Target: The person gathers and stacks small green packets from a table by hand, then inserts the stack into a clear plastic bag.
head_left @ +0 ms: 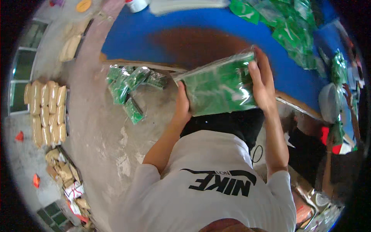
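Between my two hands I hold a large clear plastic bag packed with flat green packets (220,87), tilted above my lap at the table's edge. My left hand (183,102) grips its left end, thumb on the near face. At the right end, my right hand (262,83) wraps the upper corner, its thumb on the front and fingers behind. Both hands are closed on the bag; the fingers behind it are partly hidden. Several similar green packs (129,85) lie in a heap on the floor left of my hands.
The blue table (131,31) has a brown patch in the middle. Loose green packets (290,31) spread over its far right, near a white basin (329,103). A white tub (137,4) stands at the far edge. Tan sacks (47,112) are stacked on the left; another person's arm (353,112) shows at right.
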`<state>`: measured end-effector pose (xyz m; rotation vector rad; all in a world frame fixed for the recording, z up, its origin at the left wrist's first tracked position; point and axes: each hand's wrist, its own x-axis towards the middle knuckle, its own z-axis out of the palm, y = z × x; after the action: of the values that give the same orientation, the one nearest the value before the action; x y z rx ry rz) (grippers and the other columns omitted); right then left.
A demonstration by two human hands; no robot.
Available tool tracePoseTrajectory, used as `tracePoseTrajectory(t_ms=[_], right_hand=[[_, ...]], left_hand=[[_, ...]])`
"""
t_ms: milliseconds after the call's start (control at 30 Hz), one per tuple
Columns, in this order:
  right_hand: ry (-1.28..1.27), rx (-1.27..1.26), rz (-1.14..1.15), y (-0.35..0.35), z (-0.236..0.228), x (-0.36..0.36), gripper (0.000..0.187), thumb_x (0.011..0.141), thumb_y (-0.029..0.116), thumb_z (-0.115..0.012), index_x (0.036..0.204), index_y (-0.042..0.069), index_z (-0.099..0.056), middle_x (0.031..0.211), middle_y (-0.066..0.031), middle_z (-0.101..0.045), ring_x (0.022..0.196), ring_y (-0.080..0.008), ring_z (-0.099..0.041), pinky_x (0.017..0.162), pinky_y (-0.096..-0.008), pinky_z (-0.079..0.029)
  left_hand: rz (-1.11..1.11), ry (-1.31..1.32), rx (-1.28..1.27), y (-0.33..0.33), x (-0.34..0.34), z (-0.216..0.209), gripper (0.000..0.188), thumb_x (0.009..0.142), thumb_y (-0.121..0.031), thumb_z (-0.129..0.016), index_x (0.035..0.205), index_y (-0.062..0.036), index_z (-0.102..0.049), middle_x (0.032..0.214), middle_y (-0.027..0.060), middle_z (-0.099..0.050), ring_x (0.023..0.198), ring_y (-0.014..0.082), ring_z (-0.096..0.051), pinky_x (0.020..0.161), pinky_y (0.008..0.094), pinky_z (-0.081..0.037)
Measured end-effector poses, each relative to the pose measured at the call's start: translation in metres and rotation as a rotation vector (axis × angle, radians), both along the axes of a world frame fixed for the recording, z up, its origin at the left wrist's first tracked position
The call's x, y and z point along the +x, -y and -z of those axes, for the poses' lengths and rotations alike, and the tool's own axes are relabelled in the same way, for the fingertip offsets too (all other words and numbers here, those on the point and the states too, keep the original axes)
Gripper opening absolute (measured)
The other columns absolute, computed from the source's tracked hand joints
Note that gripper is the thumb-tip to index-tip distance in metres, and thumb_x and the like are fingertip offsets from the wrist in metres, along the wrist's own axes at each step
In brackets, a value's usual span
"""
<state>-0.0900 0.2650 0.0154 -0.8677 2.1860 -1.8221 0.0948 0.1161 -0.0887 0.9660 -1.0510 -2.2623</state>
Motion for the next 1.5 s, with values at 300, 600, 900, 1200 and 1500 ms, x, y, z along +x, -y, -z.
tracePoseTrajectory(t_ms=[300,600,900,1200,1500], right_hand=[[0.054,-0.773,-0.662,-0.01,-0.127,0.096,0.084,0.09,0.075,-0.026,0.108,0.003,-0.064,0.108,-0.0277,-0.061,0.099,-0.0384,-0.06,0.092,-0.0465,-0.047],[0.16,-0.855,-0.869,-0.018,-0.122,0.168,0.073,0.093,0.065,-0.028,0.111,0.003,-0.063,0.106,-0.0249,-0.063,0.1,-0.0373,-0.06,0.092,-0.0479,-0.047],[0.262,-0.994,-0.974,0.032,-0.11,0.165,0.062,0.097,0.054,-0.031,0.114,0.003,-0.061,0.104,-0.0221,-0.064,0.102,-0.0362,-0.059,0.092,-0.0494,-0.046],[0.283,-1.201,-1.019,0.051,-0.098,0.112,0.051,0.1,0.043,-0.034,0.116,0.003,-0.06,0.103,-0.0194,-0.065,0.104,-0.0351,-0.059,0.093,-0.0508,-0.045],[0.132,0.05,-0.16,-0.028,-0.022,-0.016,0.028,0.092,0.024,-0.067,0.079,-0.001,-0.064,0.085,-0.008,-0.066,0.077,-0.0162,-0.06,0.07,-0.0285,-0.047]], left_hand=[[0.212,-1.106,0.607,0.156,0.181,0.182,0.061,0.091,-0.063,-0.048,0.121,-0.0108,-0.057,0.106,0.0061,-0.06,0.096,0.0281,-0.055,0.089,0.0487,-0.047],[-0.667,-0.086,0.242,0.344,0.288,0.167,0.095,0.081,-0.082,-0.04,0.142,-0.0094,-0.042,0.124,0.0119,-0.057,0.118,0.0335,-0.051,0.105,0.0526,-0.037],[-0.224,0.092,0.324,0.276,0.149,0.294,0.079,0.091,-0.05,-0.06,0.144,-0.0044,-0.023,0.125,0.0207,-0.055,0.11,0.036,-0.059,0.088,0.0487,-0.052],[-0.274,0.078,0.764,0.166,0.06,0.287,0.059,0.093,-0.041,-0.061,0.134,-0.0061,-0.038,0.124,0.0163,-0.059,0.117,0.0382,-0.056,0.097,0.0537,-0.045],[0.239,0.394,0.328,0.142,0.106,0.253,0.074,0.093,-0.06,-0.049,0.147,-0.0102,-0.037,0.144,0.0081,-0.047,0.134,0.0271,-0.041,0.113,0.0433,-0.028]])
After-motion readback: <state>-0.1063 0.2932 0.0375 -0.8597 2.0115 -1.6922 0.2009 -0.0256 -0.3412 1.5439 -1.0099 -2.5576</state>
